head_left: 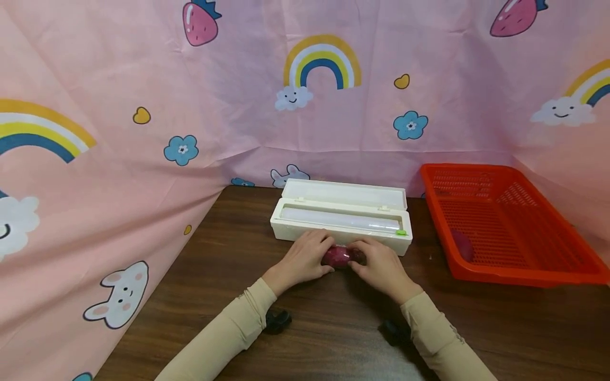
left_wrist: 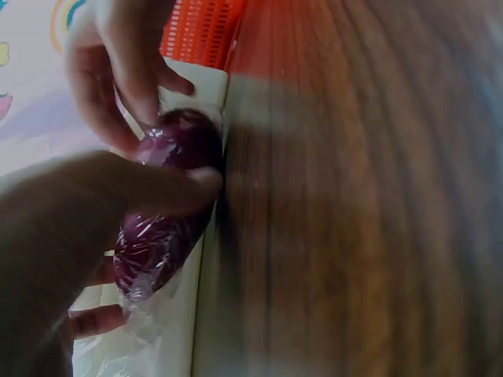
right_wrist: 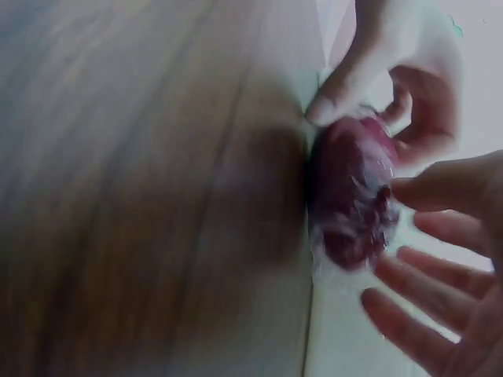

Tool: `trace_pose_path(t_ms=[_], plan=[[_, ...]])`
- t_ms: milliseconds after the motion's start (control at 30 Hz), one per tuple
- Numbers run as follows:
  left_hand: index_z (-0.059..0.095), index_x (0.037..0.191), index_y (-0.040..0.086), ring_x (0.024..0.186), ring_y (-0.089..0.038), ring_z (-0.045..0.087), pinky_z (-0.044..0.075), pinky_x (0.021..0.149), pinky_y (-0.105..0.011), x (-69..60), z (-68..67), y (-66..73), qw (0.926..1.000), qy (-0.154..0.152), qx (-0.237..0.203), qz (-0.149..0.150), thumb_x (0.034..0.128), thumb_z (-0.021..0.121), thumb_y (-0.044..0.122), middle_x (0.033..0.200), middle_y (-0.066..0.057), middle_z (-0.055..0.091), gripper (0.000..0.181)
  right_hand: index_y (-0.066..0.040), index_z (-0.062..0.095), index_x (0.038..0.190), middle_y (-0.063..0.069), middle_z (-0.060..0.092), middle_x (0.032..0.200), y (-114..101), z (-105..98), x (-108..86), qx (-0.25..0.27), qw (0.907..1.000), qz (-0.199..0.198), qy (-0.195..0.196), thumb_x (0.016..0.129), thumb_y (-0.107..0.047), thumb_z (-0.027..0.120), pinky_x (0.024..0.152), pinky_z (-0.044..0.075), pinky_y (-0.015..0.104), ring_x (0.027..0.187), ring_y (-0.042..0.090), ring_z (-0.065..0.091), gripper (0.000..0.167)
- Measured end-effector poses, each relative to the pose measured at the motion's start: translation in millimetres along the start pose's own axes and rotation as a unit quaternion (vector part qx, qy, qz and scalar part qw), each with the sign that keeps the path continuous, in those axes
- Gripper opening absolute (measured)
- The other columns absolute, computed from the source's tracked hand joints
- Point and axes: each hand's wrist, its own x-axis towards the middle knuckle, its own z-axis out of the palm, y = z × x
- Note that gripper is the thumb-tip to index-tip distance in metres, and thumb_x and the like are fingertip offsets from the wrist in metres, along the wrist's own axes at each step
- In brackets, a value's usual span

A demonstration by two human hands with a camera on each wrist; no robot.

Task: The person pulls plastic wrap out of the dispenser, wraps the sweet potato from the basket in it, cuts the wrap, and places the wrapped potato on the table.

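A dark purple-red oblong item, wrapped in clear film, lies against the front of a white box. My left hand grips its left end, the thumb on the near side and fingers beyond. At the other end, my right hand holds it between thumb and fingers, with several fingers spread in the right wrist view. Loose film shows at the item's end in both wrist views.
The white box's lid stands open, with a roll of film and a green piece on its edge. A red basket at the right holds a purple item. Pink patterned cloth hangs behind the wooden table.
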Motion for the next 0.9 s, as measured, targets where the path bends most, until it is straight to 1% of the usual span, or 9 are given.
trace_pose_path(t_ms=[100, 200, 300, 367, 433, 500, 667, 733, 900], plan=[[0.065, 0.107, 0.016, 0.109, -0.018, 0.060, 0.049, 0.094, -0.038, -1.8, -2.4, 0.1, 1.0000, 0.000, 0.005, -0.001, 0.0736, 0.091, 0.043, 0.112, 0.001, 0.063, 0.050, -0.010, 0.074, 0.101, 0.004, 0.072, 0.100, 3.9, -7.2, -0.4, 0.028, 0.9984, 0.006, 0.049, 0.079, -0.015, 0.084, 0.069, 0.057, 0.040, 0.086, 0.021, 0.071, 0.025], [0.068, 0.108, 0.016, 0.108, -0.019, 0.059, 0.048, 0.094, -0.039, -2.4, -5.3, -0.1, 1.0000, 0.006, 0.005, 0.002, 0.0740, 0.090, 0.044, 0.111, 0.001, 0.064, 0.049, -0.008, 0.073, 0.094, 0.008, 0.070, 0.093, 10.5, -14.1, -0.7, 0.030, 0.9903, 0.013, 0.135, 0.078, -0.013, 0.084, 0.068, 0.055, 0.042, 0.085, 0.026, 0.068, 0.021], [0.069, 0.110, 0.017, 0.107, -0.018, 0.059, 0.048, 0.096, -0.039, -2.5, -7.1, -0.9, 0.9999, 0.005, 0.011, 0.003, 0.0752, 0.088, 0.047, 0.111, 0.002, 0.064, 0.050, -0.002, 0.070, 0.098, 0.017, 0.066, 0.101, 18.2, -19.1, -0.5, 0.018, 0.9778, 0.037, 0.205, 0.075, -0.016, 0.087, 0.079, 0.050, 0.049, 0.094, 0.037, 0.059, 0.032], [0.070, 0.112, 0.018, 0.107, -0.017, 0.059, 0.048, 0.096, -0.038, -2.7, -7.7, -1.4, 0.9999, 0.002, 0.015, 0.003, 0.0763, 0.087, 0.049, 0.111, 0.002, 0.065, 0.050, 0.003, 0.067, 0.106, 0.025, 0.061, 0.112, 23.0, -21.3, -0.5, 0.007, 0.9728, 0.065, 0.222, 0.072, -0.021, 0.090, 0.088, 0.047, 0.054, 0.103, 0.044, 0.053, 0.048], [0.070, 0.113, 0.019, 0.107, -0.016, 0.058, 0.047, 0.097, -0.038, -1.5, -8.2, -1.2, 0.9999, -0.003, 0.016, 0.004, 0.0776, 0.086, 0.050, 0.112, 0.002, 0.065, 0.050, 0.007, 0.062, 0.117, 0.031, 0.056, 0.123, 27.9, -23.3, -1.6, 0.003, 0.9718, 0.100, 0.213, 0.070, -0.026, 0.093, 0.096, 0.044, 0.059, 0.113, 0.049, 0.050, 0.065], [0.069, 0.114, 0.018, 0.107, -0.016, 0.058, 0.047, 0.097, -0.038, 0.5, -8.9, 0.0, 0.9999, -0.006, 0.013, 0.007, 0.0790, 0.084, 0.051, 0.112, 0.002, 0.064, 0.050, 0.009, 0.056, 0.127, 0.035, 0.050, 0.133, 32.4, -24.7, -3.7, 0.013, 0.9729, 0.143, 0.181, 0.071, -0.031, 0.092, 0.101, 0.042, 0.064, 0.120, 0.053, 0.047, 0.078], [0.070, 0.113, 0.016, 0.101, -0.017, 0.058, 0.049, 0.091, -0.037, 4.3, -15.3, 3.1, 0.9999, 0.012, 0.001, 0.008, 0.0834, 0.080, 0.049, 0.108, 0.001, 0.064, 0.045, 0.007, 0.045, 0.142, 0.037, 0.042, 0.148, 40.4, -25.9, -4.4, 0.062, 0.9665, 0.230, 0.096, 0.080, -0.041, 0.085, 0.107, 0.039, 0.070, 0.133, 0.056, 0.045, 0.088], [0.072, 0.111, 0.015, 0.098, -0.017, 0.058, 0.049, 0.085, -0.035, 5.3, -18.6, 4.1, 0.9996, 0.027, -0.006, 0.007, 0.0856, 0.079, 0.046, 0.105, 0.001, 0.065, 0.041, 0.007, 0.048, 0.139, 0.034, 0.049, 0.141, 43.3, -25.3, -3.5, 0.075, 0.9638, 0.241, 0.086, 0.082, -0.044, 0.084, 0.105, 0.042, 0.068, 0.128, 0.053, 0.051, 0.084], [0.073, 0.103, 0.014, 0.094, -0.017, 0.061, 0.046, 0.076, -0.033, 11.6, -24.6, 7.5, 0.9963, 0.077, -0.036, 0.006, 0.0890, 0.077, 0.030, 0.100, 0.001, 0.067, 0.022, 0.004, 0.056, 0.129, 0.021, 0.062, 0.115, 48.9, -22.1, -0.2, 0.093, 0.9643, 0.229, 0.095, 0.081, -0.046, 0.084, 0.093, 0.053, 0.059, 0.103, 0.042, 0.064, 0.074]])
